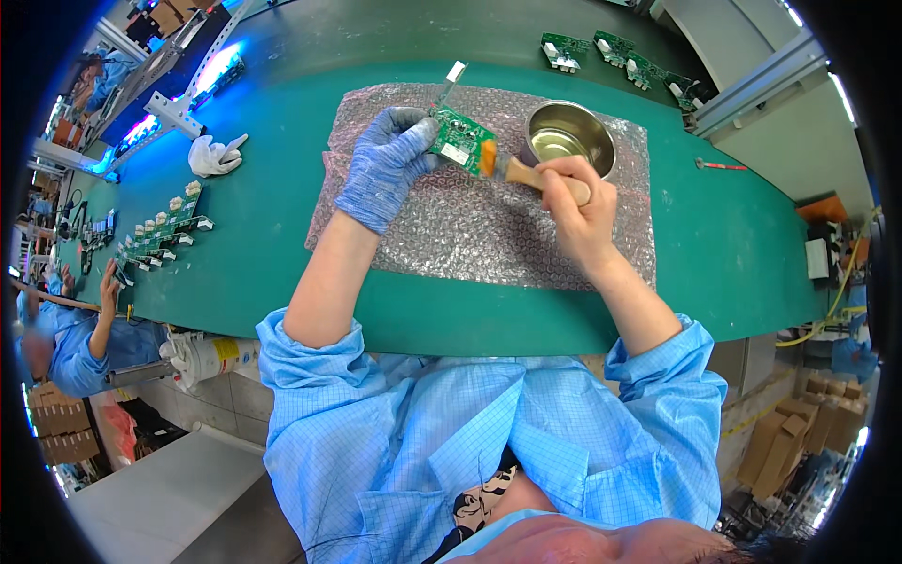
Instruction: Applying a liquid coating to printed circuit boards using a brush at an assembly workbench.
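Bubble wrap [451,235], one sheet, lies on the green table [714,254]. Above it, one circuit board [460,139] is held by the left grip [387,164], whose gloved fingers close on its left end. One brush [521,174] is clasped by the handle in the bare right grip [583,207], its orange bristles at the board's right edge. One metal cup [578,115] stands on the wrap, just beyond the right grip.

Four more circuit boards [564,52] lie toward the far right of the table. At the left, a row of circuit boards [169,226] overlaps too much for a sure count. One white glove [216,155] lies beyond the row, and one red-handled tool [722,166] lies well to the right. At the far left is another person's hand [108,287], near the row.

The left fingers cover part of the held board; the right grip hides the handle's middle.

The wrap is clear, bubbled and creased. The board is flat, green and roughly rectangular, with a white block on it; a narrow strip juts up near its upper end. The brush handle looks wooden, pale and rounded at the end. The cup is round, shiny and yellowish inside. The left glove is blue-grey and wrinkled; the white one is crumpled.
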Tool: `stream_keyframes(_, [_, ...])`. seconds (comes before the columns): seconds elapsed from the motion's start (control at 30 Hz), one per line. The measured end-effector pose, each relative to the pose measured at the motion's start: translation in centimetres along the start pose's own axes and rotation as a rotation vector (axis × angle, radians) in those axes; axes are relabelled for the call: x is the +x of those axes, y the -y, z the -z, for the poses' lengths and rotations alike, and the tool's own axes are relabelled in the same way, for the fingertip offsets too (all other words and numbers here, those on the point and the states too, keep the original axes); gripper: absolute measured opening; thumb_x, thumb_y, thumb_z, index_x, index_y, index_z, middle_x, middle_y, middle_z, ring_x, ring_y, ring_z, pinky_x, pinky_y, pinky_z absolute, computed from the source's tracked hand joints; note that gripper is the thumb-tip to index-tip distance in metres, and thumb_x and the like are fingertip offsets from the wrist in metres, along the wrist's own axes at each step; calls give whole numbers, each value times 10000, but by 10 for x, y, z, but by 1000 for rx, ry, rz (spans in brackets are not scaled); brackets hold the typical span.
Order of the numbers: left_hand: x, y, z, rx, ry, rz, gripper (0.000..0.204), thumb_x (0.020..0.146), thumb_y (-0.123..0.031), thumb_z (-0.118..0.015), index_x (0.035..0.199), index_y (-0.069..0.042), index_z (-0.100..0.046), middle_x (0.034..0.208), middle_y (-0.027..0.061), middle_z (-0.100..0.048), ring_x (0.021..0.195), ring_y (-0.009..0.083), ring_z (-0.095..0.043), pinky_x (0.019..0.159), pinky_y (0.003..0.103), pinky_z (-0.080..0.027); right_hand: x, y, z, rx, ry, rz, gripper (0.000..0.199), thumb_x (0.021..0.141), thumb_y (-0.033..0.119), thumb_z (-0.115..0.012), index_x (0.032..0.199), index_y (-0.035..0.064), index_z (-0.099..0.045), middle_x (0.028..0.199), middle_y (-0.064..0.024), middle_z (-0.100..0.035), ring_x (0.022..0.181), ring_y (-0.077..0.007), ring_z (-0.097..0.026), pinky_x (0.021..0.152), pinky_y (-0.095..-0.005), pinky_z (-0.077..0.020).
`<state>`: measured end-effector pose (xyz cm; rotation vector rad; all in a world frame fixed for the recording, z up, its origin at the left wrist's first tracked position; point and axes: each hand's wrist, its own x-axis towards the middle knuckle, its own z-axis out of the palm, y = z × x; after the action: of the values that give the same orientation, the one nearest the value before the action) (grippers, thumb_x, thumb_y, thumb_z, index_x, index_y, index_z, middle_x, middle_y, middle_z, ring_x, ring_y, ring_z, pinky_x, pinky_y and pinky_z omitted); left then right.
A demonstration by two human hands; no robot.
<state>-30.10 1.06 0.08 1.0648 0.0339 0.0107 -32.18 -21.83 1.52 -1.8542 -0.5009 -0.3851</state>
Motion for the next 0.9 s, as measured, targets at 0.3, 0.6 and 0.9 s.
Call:
stream_keyframes(0.3, [1, -4, -3, 42, -51, 11, 138, 805, -122, -630, 892, -60, -543, 852, 42, -551, 757, 131, -574, 601, 243, -532, 5, 6, -7, 179, -33, -119, 119, 857, 114, -515, 839, 22, -588, 548, 11, -511, 472, -34, -452, 418, -176, -341])
stream_keyframes(0.6, [15, -1, 6, -26, -161, -67, 166, 798, -137, -630, 918, -54, -552, 871, 56, -554, 781, 142, -576, 602, 267, -536, 1, 4, 12, 186, -29, -156, 124, 854, 120, -527, 856, 16, -594, 587, 4, -517, 484, -40, -454, 428, -176, -336])
stream_keyframes(0.9, [136, -53, 146, 424, -645, -155, 305, 761, -280, -671, 905, -29, -574, 788, 77, -577, 648, 159, -560, 523, 282, -499, 28, -56, 95, 238, -505, -132, 151, 858, 116, -526, 895, -16, -590, 611, -2, -487, 507, -47, -407, 448, -175, -307])
